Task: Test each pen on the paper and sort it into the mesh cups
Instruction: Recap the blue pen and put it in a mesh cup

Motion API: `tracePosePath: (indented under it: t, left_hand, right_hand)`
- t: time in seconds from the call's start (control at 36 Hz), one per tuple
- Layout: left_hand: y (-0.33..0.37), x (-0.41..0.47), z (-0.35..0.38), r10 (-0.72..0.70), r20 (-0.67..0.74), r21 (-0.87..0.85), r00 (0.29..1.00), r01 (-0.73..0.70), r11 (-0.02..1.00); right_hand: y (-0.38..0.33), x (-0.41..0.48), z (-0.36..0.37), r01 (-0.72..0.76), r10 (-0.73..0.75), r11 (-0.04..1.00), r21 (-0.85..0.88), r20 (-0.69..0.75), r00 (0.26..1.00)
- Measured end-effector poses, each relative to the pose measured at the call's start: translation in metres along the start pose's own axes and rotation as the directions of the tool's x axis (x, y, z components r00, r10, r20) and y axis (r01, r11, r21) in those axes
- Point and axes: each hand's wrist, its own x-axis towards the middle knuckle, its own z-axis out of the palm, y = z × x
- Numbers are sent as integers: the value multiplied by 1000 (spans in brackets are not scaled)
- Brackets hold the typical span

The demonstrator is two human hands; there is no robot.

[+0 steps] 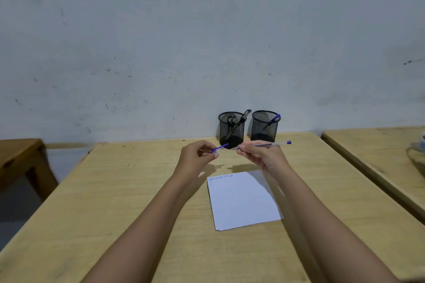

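Note:
My right hand [257, 153] holds a clear pen with a blue end [266, 144], lying roughly level, tip pointing left. My left hand [199, 153] pinches the pen's blue cap [219, 147], a short gap from the tip. Both hands hover above the table, in front of two black mesh cups. The left mesh cup [231, 127] holds dark pens. The right mesh cup [264, 125] holds one blue-capped pen. A white paper [243, 200] lies below my hands, with blue scribbles along its top edge.
The wooden table [128, 190] stands against a grey wall. A second table [379, 151] sits to the right with a dish at the frame's edge. A darker wooden stool or bench [20, 156] stands at left.

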Motion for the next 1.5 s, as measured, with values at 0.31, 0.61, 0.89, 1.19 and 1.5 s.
tracePosePath:
  t: [0.31,0.61,0.89,1.19,1.5]
  left_hand:
    - [17,-8,2,61,77,7,995,-62,998]
    - [37,-12,1,59,114,-262,992,-27,965]
    - [36,-16,5,36,77,-398,996,-2,917]
    - [44,-17,7,62,74,-378,995,-30,925]
    - [52,-10,5,163,69,-226,984,-144,963]
  right_hand:
    - [-9,-12,4,24,-24,1000,3,23,999]
    - [-17,-21,15,13,-15,999,33,58,998]
    - [-19,-25,24,-1,-3,997,74,61,998]
    - [-21,-25,24,75,-77,997,30,83,994]
    - [-35,-25,11,109,-97,993,-54,188,977]
